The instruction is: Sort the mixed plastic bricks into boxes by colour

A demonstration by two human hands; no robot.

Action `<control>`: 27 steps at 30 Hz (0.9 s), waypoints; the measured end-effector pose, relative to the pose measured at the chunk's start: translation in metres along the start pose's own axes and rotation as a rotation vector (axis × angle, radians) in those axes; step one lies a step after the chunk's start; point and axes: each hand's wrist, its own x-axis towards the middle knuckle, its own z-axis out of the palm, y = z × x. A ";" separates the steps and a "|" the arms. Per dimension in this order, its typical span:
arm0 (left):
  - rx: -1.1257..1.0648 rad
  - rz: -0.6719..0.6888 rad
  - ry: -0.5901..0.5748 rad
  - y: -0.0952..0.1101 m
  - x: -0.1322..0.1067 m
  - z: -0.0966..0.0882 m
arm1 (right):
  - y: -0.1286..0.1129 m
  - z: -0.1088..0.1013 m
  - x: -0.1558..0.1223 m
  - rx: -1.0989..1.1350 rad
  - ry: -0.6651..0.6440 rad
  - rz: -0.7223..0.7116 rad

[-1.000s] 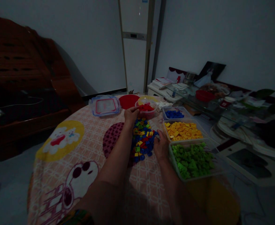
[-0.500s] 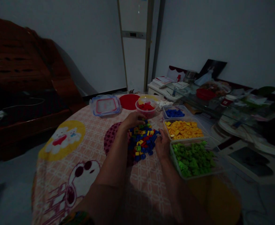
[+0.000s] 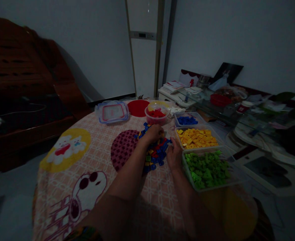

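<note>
A mixed pile of small toy building blocks (image 3: 160, 154), blue, yellow, red and a few green, lies on the table. My left hand (image 3: 154, 133) reaches over the pile's far part with its fingers bent down and drawn together. A yellowish piece shows at those fingertips, but the grip is too dim to make out. At the pile's right edge rests my right hand (image 3: 174, 154), fingers curled inward beside blue blocks. What it pinches, if anything, is hidden. Just beyond the left hand stands a round clear tub (image 3: 156, 118) of red blocks.
Along the right stand clear boxes of sorted blocks: blue (image 3: 187, 120), yellow (image 3: 197, 138) and green (image 3: 208, 170). A clear lid with a red seal (image 3: 113, 112) lies at the back left. Patterned cloth (image 3: 97, 147) covers the table. A cluttered glass table (image 3: 213, 100) is beyond.
My left hand has moved right across the pile, its fingers more bent, uncovering blue blocks on its left. My right hand stays nearly in place.
</note>
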 end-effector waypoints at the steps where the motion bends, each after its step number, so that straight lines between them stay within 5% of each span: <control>1: 0.006 -0.031 0.041 -0.001 0.001 0.000 | 0.000 0.000 0.000 -0.002 0.002 0.005; 6: -0.034 -0.083 0.136 0.004 0.002 -0.004 | -0.001 0.001 0.001 -0.002 0.011 0.027; 14: 0.003 0.049 -0.134 0.020 0.000 0.003 | -0.001 0.001 0.001 0.019 0.006 0.018; 21: -0.115 -0.028 -0.023 0.016 0.002 0.004 | -0.003 0.001 0.001 0.017 0.017 0.016; 27: -0.567 -0.196 0.305 0.006 0.003 -0.010 | -0.001 0.003 0.000 -0.003 0.024 0.011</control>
